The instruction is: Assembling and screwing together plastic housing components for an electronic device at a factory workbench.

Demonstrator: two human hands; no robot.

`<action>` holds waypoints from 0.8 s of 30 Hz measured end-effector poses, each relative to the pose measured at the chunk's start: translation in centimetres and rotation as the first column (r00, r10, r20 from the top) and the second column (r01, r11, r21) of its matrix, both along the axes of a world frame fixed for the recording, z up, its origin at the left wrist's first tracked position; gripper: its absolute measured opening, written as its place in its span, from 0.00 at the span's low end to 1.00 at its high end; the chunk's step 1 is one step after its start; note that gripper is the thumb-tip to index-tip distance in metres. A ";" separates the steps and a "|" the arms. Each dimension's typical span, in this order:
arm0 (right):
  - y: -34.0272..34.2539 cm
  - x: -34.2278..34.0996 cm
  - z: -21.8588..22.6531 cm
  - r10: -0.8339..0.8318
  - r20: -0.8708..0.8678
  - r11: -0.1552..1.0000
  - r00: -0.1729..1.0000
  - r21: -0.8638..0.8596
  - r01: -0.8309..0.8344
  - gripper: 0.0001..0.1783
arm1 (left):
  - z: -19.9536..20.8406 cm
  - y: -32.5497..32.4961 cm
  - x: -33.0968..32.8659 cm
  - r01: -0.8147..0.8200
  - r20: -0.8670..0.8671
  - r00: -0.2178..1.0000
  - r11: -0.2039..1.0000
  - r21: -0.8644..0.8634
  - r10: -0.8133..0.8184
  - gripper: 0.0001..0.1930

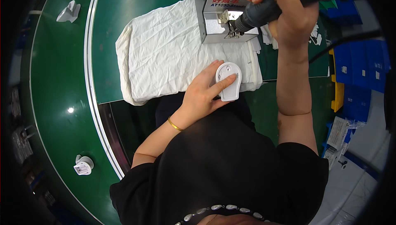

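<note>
The left hand (204, 91) lies flat with fingers spread, pressing a small white moulded plastic plug housing (228, 81) onto the crumpled white cloth (165, 51) at the near edge of the green worktop (111, 27). The housing looks light, stiff and smooth, likely to slide, best pinned by its flat back or pinched at its edges. The right hand (284, 10) is closed around a dark cylindrical powered driver (258, 14) above it. Behind stands a grey metal box (214, 18) bearing a red-and-black label on its top; blue bins (359, 64) with small white tags sit at right.
</note>
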State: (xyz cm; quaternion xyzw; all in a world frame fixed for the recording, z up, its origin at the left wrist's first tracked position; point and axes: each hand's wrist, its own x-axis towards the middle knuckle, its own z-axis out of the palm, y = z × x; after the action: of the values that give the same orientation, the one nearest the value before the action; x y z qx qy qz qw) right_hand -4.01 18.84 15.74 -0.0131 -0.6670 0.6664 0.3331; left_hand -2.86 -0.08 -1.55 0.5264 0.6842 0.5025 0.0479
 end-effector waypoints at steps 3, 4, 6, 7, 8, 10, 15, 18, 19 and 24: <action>1.4 1.3 -0.9 -0.048 0.070 0.998 0.996 0.047 0.044 0.32 | 0.0 0.0 0.2 -0.019 0.008 1.000 1.000 -0.003 0.019 0.34; 2.1 2.2 -1.6 0.103 -0.016 0.995 0.995 0.018 -0.103 0.30 | 0.1 -0.1 0.2 -0.008 0.021 1.000 1.000 0.002 0.008 0.35; 0.8 3.8 -2.1 0.172 -0.094 0.985 0.981 0.031 -0.170 0.28 | 0.0 0.0 0.1 0.000 0.040 0.999 1.000 0.004 0.000 0.36; -0.1 4.9 -2.0 0.245 -0.100 0.969 0.964 0.060 -0.240 0.28 | 0.0 -0.1 0.1 -0.003 0.034 0.999 1.000 0.012 0.002 0.37; -1.1 6.0 -1.5 0.181 -0.005 0.976 0.984 0.128 -0.179 0.28 | -0.1 -0.1 0.0 -0.004 0.028 1.000 1.000 0.020 0.003 0.37; -2.1 7.1 -0.8 0.108 0.107 0.954 0.988 0.269 -0.133 0.28 | 0.0 -0.2 -0.1 -0.004 0.036 0.999 1.000 0.028 0.003 0.37; -2.7 7.4 -1.4 0.100 0.112 0.965 0.989 0.230 -0.124 0.27 | 0.3 -0.1 -0.1 -0.013 0.037 0.999 0.999 0.038 0.011 0.36; -3.3 7.1 -2.0 0.083 0.055 0.983 0.995 0.161 -0.091 0.27 | 0.2 -0.1 0.1 -0.017 0.033 0.999 0.999 0.031 0.016 0.36; -3.3 7.1 -2.2 0.084 0.048 0.984 0.995 0.152 -0.090 0.27 | 0.2 -0.2 0.1 -0.018 0.034 0.999 0.999 0.031 0.017 0.35; -3.6 7.2 -2.1 0.122 0.051 0.983 0.991 0.130 -0.128 0.25 | -0.1 -0.2 0.2 -0.017 0.064 0.998 0.999 0.042 0.015 0.35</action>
State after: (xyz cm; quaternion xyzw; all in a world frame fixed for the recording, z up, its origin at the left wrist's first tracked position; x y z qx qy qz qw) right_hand 3.20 15.28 13.68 0.0366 -0.7162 0.6398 0.2763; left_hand -2.64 -0.24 -1.61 0.5056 0.6757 0.5337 0.0543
